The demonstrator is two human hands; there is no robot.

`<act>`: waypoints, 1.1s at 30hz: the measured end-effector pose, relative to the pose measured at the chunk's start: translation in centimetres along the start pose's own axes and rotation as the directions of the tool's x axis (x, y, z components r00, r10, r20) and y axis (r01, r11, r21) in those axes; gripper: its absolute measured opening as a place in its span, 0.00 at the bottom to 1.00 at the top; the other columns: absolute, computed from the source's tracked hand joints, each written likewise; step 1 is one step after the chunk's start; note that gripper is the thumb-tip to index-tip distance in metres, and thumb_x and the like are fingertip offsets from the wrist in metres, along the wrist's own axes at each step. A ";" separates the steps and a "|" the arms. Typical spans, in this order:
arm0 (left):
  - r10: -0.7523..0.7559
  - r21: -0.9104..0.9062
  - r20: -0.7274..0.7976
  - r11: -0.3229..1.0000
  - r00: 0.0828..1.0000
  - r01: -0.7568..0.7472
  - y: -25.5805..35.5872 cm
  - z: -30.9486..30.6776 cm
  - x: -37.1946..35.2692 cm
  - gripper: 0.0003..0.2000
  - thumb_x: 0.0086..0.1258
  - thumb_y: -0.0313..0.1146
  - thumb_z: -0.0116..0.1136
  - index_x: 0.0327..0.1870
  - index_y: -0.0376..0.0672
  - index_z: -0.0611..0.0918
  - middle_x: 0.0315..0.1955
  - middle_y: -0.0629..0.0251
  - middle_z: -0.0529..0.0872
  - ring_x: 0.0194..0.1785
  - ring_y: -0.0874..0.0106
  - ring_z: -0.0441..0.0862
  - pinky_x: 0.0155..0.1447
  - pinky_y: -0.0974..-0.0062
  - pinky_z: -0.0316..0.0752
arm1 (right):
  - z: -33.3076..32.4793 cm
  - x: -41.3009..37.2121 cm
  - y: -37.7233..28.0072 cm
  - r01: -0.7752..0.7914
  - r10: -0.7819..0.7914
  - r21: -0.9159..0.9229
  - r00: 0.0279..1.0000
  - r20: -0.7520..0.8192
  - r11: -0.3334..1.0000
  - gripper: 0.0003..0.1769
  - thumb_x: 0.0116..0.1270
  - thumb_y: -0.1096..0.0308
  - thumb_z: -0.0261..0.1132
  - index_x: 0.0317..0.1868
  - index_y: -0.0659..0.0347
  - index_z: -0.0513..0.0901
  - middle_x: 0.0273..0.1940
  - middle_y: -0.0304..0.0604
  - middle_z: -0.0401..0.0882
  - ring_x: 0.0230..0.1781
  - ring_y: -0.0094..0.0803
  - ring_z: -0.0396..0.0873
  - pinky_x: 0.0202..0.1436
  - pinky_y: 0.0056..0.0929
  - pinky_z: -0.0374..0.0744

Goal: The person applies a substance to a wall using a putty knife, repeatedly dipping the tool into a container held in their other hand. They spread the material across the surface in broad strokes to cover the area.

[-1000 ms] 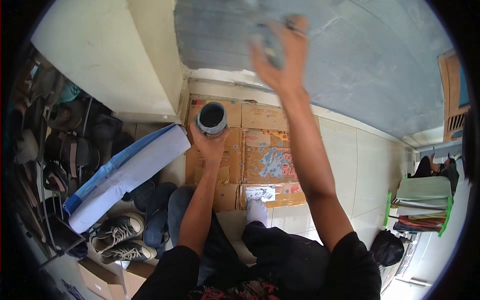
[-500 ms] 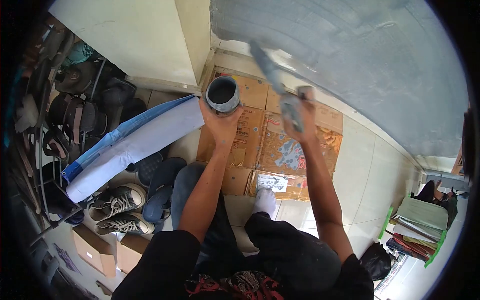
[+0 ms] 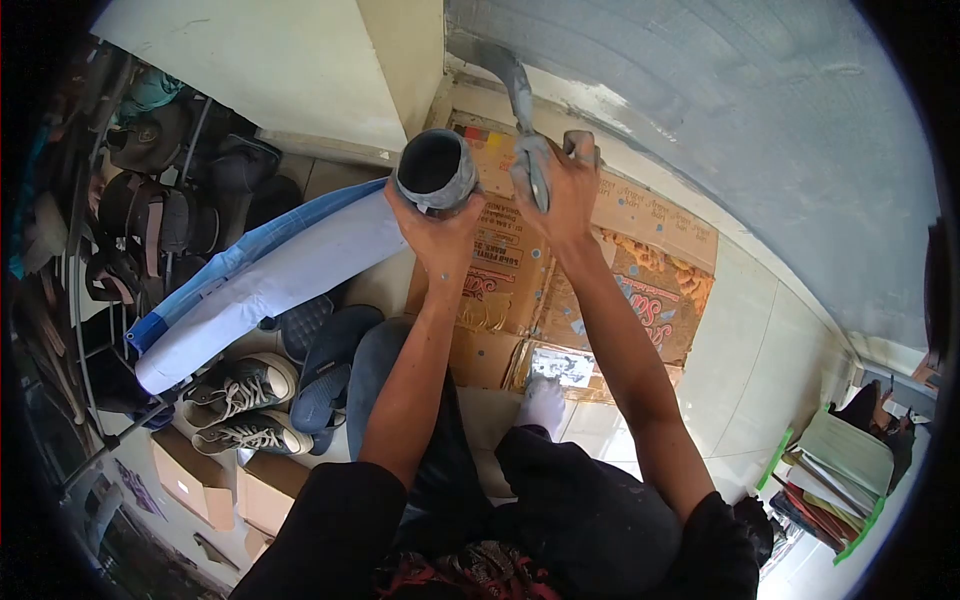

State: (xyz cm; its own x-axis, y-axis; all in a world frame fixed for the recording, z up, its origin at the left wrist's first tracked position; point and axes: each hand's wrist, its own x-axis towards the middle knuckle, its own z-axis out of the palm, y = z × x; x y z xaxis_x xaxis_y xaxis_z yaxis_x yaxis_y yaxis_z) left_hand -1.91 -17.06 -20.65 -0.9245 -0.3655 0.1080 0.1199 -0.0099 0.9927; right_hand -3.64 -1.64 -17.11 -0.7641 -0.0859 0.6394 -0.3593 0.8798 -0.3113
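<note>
— Now, what changed?
— Right hand has dropped from high on the grey wall, its grip clamped on the brush, just beside the paint can.
— And the can?
— Left hand clasps it above the cardboard. That wall stroke is over, I'd judge.

Tiled floor, flattened cardboard, sneakers

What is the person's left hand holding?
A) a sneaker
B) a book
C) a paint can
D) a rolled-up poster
C: the left hand is wrapped around a round paint can smeared with gray, while the right hand grips the paintbrush.
</note>
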 end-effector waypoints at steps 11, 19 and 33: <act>0.024 -0.031 -0.069 0.999 0.997 -0.026 0.6 -0.1 0.2 0.39 0.49 0.23 0.77 0.64 0.34 0.68 0.53 0.55 0.79 0.57 0.65 0.79 0.63 0.68 0.75 | 2.6 0.5 -0.2 0.085 -0.081 0.121 0.996 -0.039 0.989 0.18 0.51 0.73 0.70 0.46 0.52 0.83 0.35 0.43 0.84 0.40 0.45 0.70 0.50 0.44 0.72; 0.097 0.027 -0.090 0.995 0.991 -0.095 -0.3 -0.3 0.3 0.39 0.48 0.26 0.78 0.63 0.33 0.69 0.52 0.54 0.79 0.56 0.63 0.78 0.65 0.66 0.72 | -3.0 -6.0 4.5 -0.119 0.109 -0.132 0.991 -0.075 0.984 0.15 0.54 0.70 0.70 0.45 0.50 0.84 0.35 0.41 0.85 0.43 0.48 0.71 0.50 0.46 0.72; 0.068 0.017 -0.056 0.998 0.996 -0.067 0.6 -0.1 0.1 0.41 0.50 0.21 0.78 0.66 0.34 0.67 0.58 0.54 0.76 0.61 0.62 0.78 0.64 0.65 0.78 | -0.9 -5.4 1.1 0.044 -0.054 0.122 0.995 0.083 0.992 0.16 0.56 0.66 0.73 0.46 0.50 0.81 0.39 0.34 0.86 0.44 0.40 0.74 0.50 0.40 0.74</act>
State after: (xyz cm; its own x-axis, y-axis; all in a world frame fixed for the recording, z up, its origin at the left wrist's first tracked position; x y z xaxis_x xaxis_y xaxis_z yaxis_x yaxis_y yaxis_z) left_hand -1.92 -17.18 -20.09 -0.8925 -0.4170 0.1718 0.1754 0.0301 0.9840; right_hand 0.56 0.19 -20.28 -0.7852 -0.1717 0.5950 -0.4553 0.8114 -0.3666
